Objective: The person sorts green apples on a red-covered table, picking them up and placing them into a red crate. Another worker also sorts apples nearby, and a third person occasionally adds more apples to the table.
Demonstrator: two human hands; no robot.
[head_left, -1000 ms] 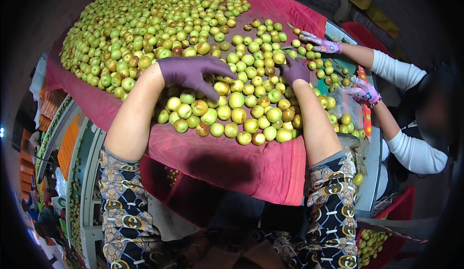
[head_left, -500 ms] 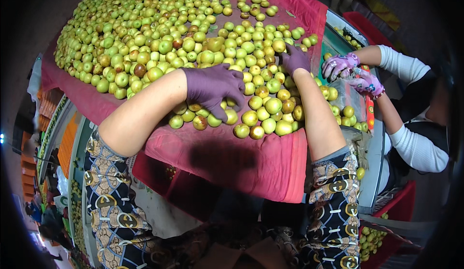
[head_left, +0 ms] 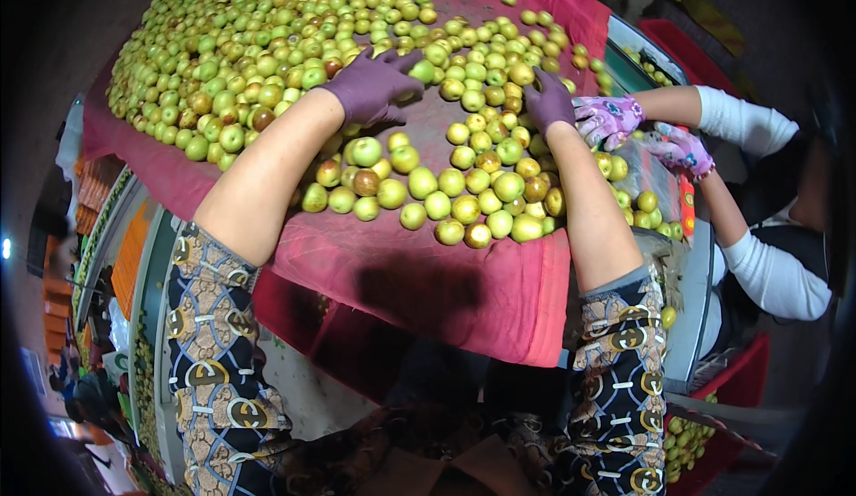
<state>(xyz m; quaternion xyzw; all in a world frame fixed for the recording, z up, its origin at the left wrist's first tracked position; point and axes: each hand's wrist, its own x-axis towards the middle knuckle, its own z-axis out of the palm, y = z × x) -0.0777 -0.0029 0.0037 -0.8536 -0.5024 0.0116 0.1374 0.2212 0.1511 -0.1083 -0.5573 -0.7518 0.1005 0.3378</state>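
Observation:
Green-yellow jujubes, some with brown patches, lie in a big heap [head_left: 259, 59] on a red cloth [head_left: 428, 268] spread over a table. My left hand [head_left: 370, 90], in a purple glove, is at the heap's right edge. Its fingers are stretched apart, the tips beside a green jujube [head_left: 422, 71]. My right hand [head_left: 547, 103], also purple-gloved, rests at the right side of a looser group of jujubes [head_left: 486, 175]. Its fingers look extended beside a yellowish jujube [head_left: 521, 74], with no fruit visibly held; part of them is hidden.
At the right, another person's flower-patterned gloves [head_left: 609, 119] are close to my right hand, by a clear plastic bag [head_left: 637, 170] and more jujubes. A red crate [head_left: 727, 425] with fruit stands low at the right. A red bin [head_left: 343, 353] is under the cloth's near edge.
My left hand has moved away from me and slightly left, leaving bare cloth among the jujubes. Some fruit has shifted. The other person's glove has come nearer my right hand.

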